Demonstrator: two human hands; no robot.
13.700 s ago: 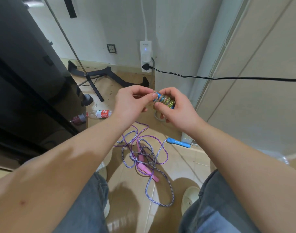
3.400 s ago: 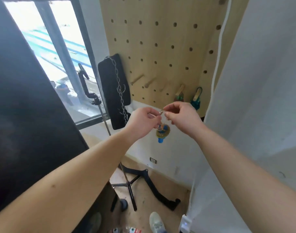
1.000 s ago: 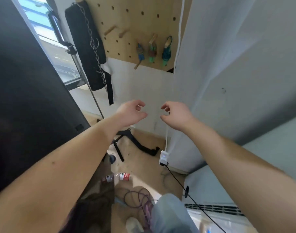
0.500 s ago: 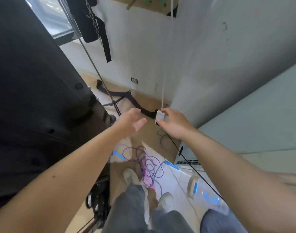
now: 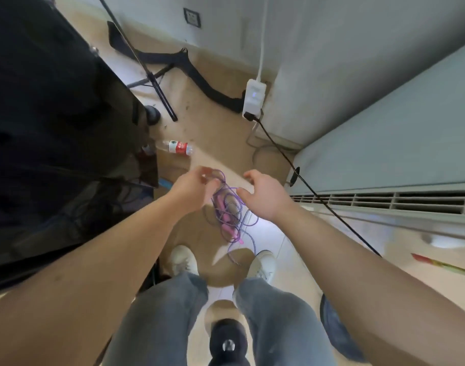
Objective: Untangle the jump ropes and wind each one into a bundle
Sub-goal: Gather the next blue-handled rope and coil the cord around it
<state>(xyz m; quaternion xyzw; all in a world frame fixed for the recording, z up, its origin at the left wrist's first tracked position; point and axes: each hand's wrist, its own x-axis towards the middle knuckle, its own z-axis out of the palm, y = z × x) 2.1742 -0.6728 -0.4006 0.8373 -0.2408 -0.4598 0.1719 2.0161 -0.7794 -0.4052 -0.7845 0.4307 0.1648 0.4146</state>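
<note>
The purple jump rope [image 5: 230, 212] lies in a loose tangle on the floor [image 5: 215, 138], directly ahead of your white shoes [image 5: 182, 260], with its pink handles [image 5: 230, 228] buried in the middle of the loops. One striped strand trails toward your right shoe. The rope is unwound and unbundled.

Your left hand [image 5: 193, 187] reaches down over the upper left edge of the tangle, fingers [image 5: 209, 174] curled in toward the thumb beside a rope loop; motion blur prevents me from telling whether they have closed on the strand. Your right hand [image 5: 265, 192] hovers over the right side of the tangle, palm down, fingers spread and released, holding nothing.

Surroundings: a plastic bottle [image 5: 177, 147] with a red label lies on the floor beyond your left hand, next to a dark panel [image 5: 54, 128]. A white power strip [image 5: 254, 99] sits against the wall, with a black cable [image 5: 305, 180] running from it past your right hand. A black stand [image 5: 157, 80] rests on the floor further back. A slotted vent [image 5: 384, 198] runs along the right
</note>
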